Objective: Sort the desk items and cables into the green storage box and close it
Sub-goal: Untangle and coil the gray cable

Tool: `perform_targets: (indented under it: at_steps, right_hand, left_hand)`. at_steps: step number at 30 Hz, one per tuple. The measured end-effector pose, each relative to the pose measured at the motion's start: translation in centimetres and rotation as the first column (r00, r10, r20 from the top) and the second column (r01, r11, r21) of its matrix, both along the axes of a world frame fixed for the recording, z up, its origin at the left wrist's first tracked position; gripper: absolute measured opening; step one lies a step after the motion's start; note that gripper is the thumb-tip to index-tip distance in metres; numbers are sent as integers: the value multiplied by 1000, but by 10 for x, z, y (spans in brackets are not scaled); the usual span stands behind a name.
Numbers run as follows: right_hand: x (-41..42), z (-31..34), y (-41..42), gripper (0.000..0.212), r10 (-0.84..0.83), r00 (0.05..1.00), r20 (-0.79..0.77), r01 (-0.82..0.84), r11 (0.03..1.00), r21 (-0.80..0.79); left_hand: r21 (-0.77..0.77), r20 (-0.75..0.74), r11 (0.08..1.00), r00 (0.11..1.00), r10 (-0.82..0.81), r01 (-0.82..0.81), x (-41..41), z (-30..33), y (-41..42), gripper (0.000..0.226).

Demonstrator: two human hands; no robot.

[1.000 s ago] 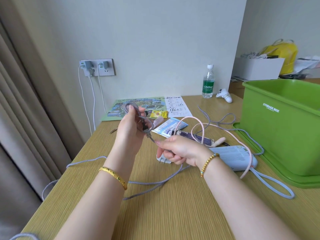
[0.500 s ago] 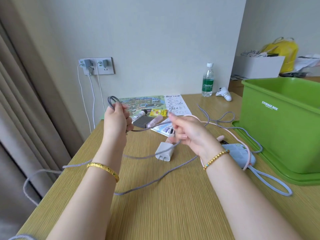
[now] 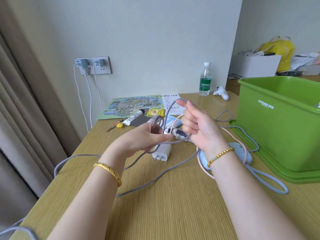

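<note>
Left hand [image 3: 147, 135] grips the grey cable [image 3: 156, 123] coil, now larger, as the right hand [image 3: 195, 123], pinching the strand, has swung over: coiling continues.

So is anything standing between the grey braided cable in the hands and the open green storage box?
Nothing visible blocks the way. The grey braided cable is held between the left hand and right hand, and the green plastic storage box stands open to the right. The cable's tail trails off the desk's left edge.
</note>
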State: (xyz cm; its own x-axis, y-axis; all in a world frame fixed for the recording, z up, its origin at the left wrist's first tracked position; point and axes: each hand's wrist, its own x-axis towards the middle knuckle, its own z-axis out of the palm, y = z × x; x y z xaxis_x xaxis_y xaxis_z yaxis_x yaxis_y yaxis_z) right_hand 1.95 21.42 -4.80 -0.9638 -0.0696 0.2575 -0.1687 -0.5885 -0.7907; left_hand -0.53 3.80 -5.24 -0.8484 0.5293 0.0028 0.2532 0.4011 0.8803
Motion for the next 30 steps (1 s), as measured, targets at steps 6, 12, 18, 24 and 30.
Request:
perform_targets:
  at_steps: [6,12,18,24,30]
  right_hand:
    - [4,2,-8,31,143,987,-69,-134,983,122]
    - [2,2,-5,25,13,998,-60,-5,991,131]
    - [2,-1,-8,11,-60,998,-3,56,918,392]
    - [5,-3,-16,15,-93,993,-68,115,820,561]
    - [9,-1,-18,23,-38,994,-106,105,653,750]
  left_hand:
    - [-100,37,989,993,-108,112,7,-3,6,31]
    - [11,-61,1000,998,23,-23,3,-6,7,24]
    - [215,-96,977,995,31,-10,6,1,8,37]
    - [259,113,966,993,-45,14,4,1,4,38]
    - [236,240,964,954,-181,124,2,-1,0,44]
